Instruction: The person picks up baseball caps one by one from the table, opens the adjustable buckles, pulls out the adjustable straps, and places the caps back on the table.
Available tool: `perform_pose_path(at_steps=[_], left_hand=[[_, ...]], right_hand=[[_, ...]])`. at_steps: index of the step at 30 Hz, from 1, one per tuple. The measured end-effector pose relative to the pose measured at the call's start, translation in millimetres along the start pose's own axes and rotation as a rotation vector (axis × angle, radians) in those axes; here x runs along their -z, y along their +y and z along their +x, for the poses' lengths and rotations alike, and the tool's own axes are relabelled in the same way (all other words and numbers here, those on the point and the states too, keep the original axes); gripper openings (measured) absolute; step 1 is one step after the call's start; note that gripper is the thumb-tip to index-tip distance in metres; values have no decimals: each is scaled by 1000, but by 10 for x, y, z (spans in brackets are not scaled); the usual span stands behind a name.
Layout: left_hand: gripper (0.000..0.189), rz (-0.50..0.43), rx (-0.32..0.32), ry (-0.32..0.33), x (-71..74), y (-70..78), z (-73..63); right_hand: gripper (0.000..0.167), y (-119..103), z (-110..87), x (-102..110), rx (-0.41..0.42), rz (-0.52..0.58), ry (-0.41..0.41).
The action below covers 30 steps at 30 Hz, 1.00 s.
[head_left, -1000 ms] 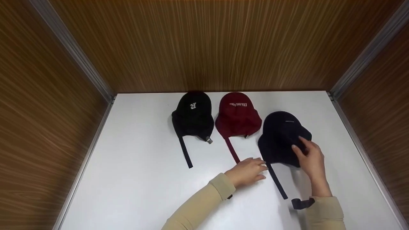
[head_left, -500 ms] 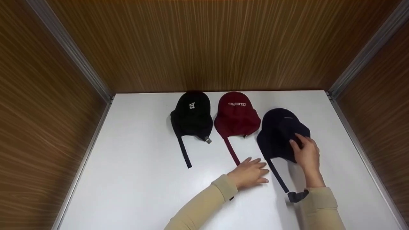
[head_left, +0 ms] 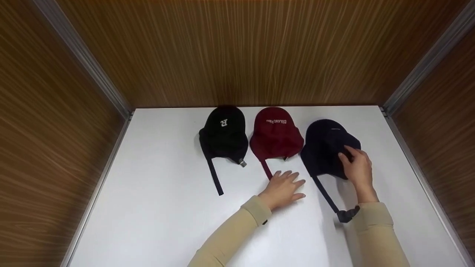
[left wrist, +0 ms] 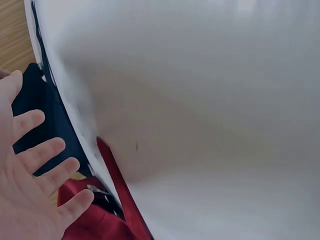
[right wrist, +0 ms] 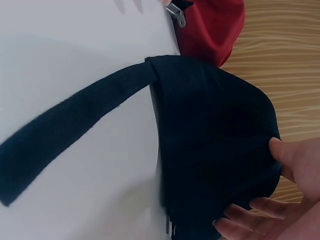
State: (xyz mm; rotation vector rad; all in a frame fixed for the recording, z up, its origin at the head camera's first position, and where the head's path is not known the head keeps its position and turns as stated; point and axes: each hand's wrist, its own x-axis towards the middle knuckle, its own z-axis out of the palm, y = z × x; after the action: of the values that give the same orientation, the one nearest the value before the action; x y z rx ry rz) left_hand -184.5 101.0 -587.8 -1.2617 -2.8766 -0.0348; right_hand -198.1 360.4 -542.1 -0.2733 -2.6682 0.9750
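In the head view my right hand (head_left: pixel 358 168) grips the crown of a navy baseball cap (head_left: pixel 321 152), thumb and fingertips bent over it. The right wrist view shows the thumb at one side of the navy crown (right wrist: pixel 215 130) and the fingers along its lower side. The cap's loose back strap (head_left: pixel 326 193) trails toward the right sleeve. My left hand (head_left: pixel 282 188) is spread with straight fingers, overlapping the end of the strap of a burgundy cap (head_left: pixel 276 139). Nothing is in that palm, as the left wrist view of the hand (left wrist: pixel 30 185) shows.
A black cap (head_left: pixel 222 139) with a white R lies left of the burgundy one, its strap (head_left: pixel 215 176) and metal buckle (head_left: pixel 242 162) toward the near side. All three brims point at the wood-grain back wall (head_left: pixel 252 52). Side walls flank the white table (head_left: pixel 148 215).
The navy cap has moved away from me toward the back wall with my right hand, and now stands nearer the burgundy cap's level. My left hand has shifted slightly forward, fingers spreading.
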Motion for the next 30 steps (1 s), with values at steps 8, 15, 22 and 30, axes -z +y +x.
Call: perform_pose_path(at_steps=[8, 15, 22, 30], left_hand=[[52, 33, 52, 71, 69, -134, 61], [52, 50, 79, 84, 96, -206, 82], [52, 35, 107, 99, 106, -257, 84], [53, -8, 138, 97, 116, -296, 91]], right_hand=[[43, 14, 185, -18, 8, -18, -32], [44, 20, 342, -23, 3, -28, -53], [47, 7, 457, -26, -56, -52, -92], [50, 0, 536, -38, -119, -75, -127]])
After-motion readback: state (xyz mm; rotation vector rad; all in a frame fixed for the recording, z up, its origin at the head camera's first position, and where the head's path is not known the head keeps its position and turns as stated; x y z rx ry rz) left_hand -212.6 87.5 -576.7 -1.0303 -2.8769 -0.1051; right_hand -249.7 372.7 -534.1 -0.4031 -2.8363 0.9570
